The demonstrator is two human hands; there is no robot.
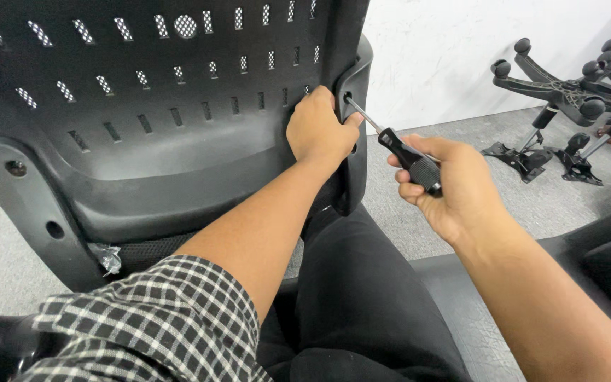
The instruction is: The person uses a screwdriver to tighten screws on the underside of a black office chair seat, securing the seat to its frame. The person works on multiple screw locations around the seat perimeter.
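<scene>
Sleeve: a black-and-white checked sleeve [157, 318] is seen lowest in the view, on the left forearm.
Lap: dark trousers [362, 297] are seen beneath both forearms, just below the chair part.
Right hand: the right hand [454, 187] is closed around the black handle of a screwdriver [408, 159]; the fingers are wrapped tight on the grip.
Screwdriver: its metal shaft is angled up and to the left, and its tip is set into a hole at the right edge of the chair back [143, 127].
Left hand: the left hand [317, 129] is pressed against the chair back's right side, just beside the screwdriver tip, fingers curled onto the plastic edge.
Chair back: a black plastic shell with rows of small slots is held upright, close to the camera, filling the upper left.
Floor: grey carpet [461, 134] is laid across the room.
Wall: a white wall [447, 56] is seen behind, meeting the carpet.
Far right: black star-shaped chair bases [567, 88] with gas cylinders are lying on the carpet by the wall.
</scene>
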